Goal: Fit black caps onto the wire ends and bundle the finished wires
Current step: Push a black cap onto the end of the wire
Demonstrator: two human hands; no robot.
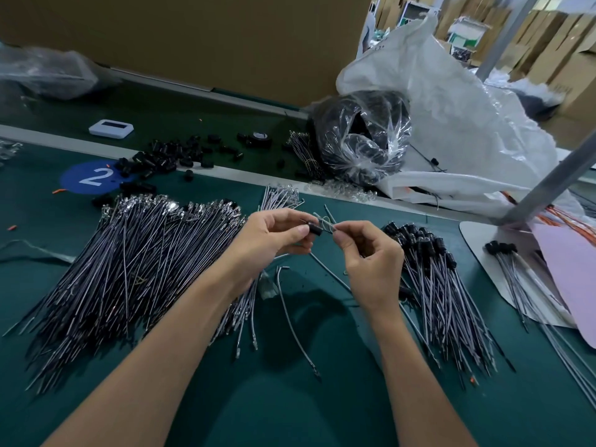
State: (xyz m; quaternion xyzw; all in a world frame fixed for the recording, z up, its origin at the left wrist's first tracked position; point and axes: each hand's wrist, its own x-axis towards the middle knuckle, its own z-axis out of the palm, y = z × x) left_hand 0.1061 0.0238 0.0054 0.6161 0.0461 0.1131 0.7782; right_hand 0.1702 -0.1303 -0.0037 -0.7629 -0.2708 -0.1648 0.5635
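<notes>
The left hand pinches a small black cylindrical plastic cap between thumb and curled fingers. Its end is turned toward the right hand, whose thumb and forefinger nip the tip of a thin grey insulated wire just beside the cap. The two hands meet in mid-air above the green bench mat, held close so the fine end can be steered into the hole. I judge the cap is not yet pushed home, though the joint is too small to be sure. Out past the left hand lies a big fanned heap of uncapped grey wires, within easy reach as the supply. Out past the right hand lies a smaller sheaf of capped wires, black ends together, probably kept aligned for bundling. Beyond the left hand, loose black caps are scattered, likely for quick picking, and beyond the right hand a clear plastic bag of black parts sits as a likely refill. Beneath the wrists a few stray grey wires lie loose on the mat.
</notes>
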